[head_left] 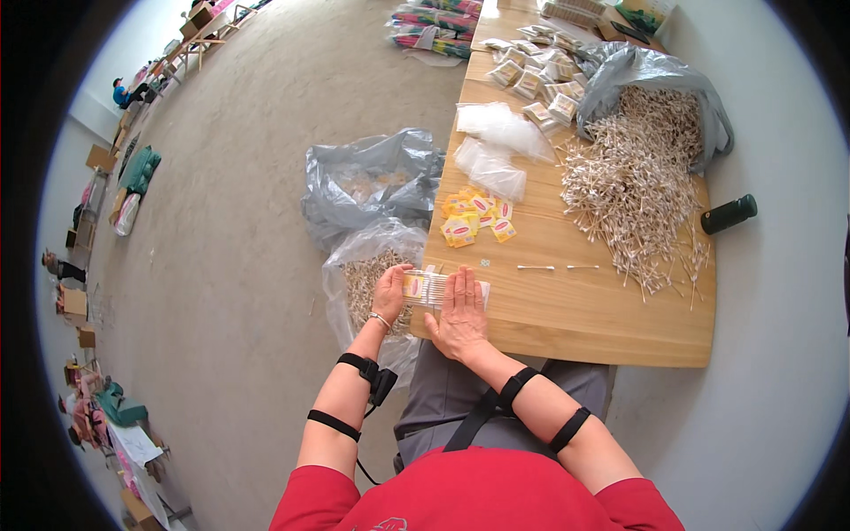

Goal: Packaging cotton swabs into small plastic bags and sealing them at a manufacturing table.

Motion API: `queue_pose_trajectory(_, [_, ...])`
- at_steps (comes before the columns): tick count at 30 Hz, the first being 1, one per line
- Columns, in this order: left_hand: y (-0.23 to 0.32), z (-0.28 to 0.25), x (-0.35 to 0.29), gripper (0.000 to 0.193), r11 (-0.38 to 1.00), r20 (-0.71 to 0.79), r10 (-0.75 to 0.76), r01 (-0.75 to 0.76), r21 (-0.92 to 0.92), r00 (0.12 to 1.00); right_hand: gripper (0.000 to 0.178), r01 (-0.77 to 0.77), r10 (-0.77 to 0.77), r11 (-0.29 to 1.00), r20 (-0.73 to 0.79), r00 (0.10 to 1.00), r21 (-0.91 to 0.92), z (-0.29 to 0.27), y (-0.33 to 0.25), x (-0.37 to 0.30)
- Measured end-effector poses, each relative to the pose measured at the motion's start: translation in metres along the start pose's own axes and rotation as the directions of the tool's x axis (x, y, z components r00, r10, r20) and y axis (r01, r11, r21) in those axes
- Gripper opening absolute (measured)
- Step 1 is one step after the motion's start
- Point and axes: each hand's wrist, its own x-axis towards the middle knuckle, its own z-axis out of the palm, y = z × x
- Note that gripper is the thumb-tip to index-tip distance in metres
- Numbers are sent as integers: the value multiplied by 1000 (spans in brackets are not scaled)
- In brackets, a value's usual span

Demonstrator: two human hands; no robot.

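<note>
A clear packet of cotton swabs (430, 289) with a yellow card inside lies at the left front edge of the wooden table (567, 323). My left hand (388, 294) grips its left end, which juts toward the table's edge. Fingers stretched and together, my right hand (460, 319) presses flat on its other end, and clear film shows past those fingers. Just beyond lie several yellow-and-white cards (474, 215). Two loose cotton swabs (536, 267) rest to the right of the packet. Farther off are empty clear bags (505, 133).
A large heap of swabs (633, 168) spills from a grey plastic bag (708, 106) at the right. Filled packets (540, 71) pile up at the back. A dark green bottle (729, 214) is by the wall. Left of the table stand plastic bags (367, 190). People work far left.
</note>
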Motion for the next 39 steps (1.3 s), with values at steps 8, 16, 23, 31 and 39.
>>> queue_pose_trajectory(8, [16, 2, -6, 38, 970, 20, -4, 9, -244, 1000, 94, -20, 19, 1000, 41, 999, 18, 4, -14, 7])
queue_pose_trajectory(16, [15, 5, -6, 36, 968, 4, 17, -15, -249, 1000, 96, 8, -8, 1000, 3, 1000, 30, 10, -24, 11])
queue_pose_trajectory(23, [14, -5, -4, 48, 967, 64, -76, 89, -237, 995, 82, 9, 29, 949, -115, 993, 315, 9, -14, 17])
queue_pose_trajectory(31, [24, -10, -10, 73, 831, 101, -87, 128, -542, 991, 69, 107, 208, 520, -247, 947, 848, 5, -22, 39])
queue_pose_trajectory(39, [26, -5, -14, 80, 884, 126, -25, 81, -461, 992, 72, 133, 171, 496, -246, 954, 858, 14, -39, 47])
